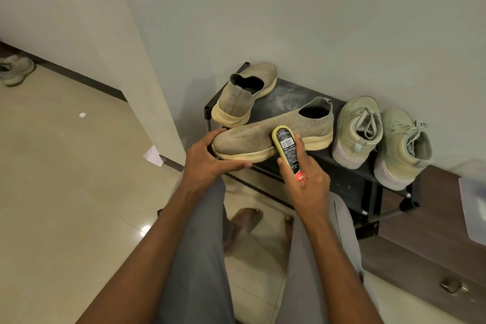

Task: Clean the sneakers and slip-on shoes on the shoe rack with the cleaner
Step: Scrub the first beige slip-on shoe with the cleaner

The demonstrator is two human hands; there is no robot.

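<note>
From the head camera, the left hand [207, 159] grips the toe of a tan slip-on shoe [273, 134], which lies across the front of the black shoe rack [342, 179], its toe past the front edge. The right hand [306, 176] holds the cleaner [288, 152] — its yellow-rimmed end pressed to the shoe's side, near the sole. The second slip-on [244, 95] stands behind, heel toward us; two pale green sneakers [381, 137] sit on the right — side by side.
</note>
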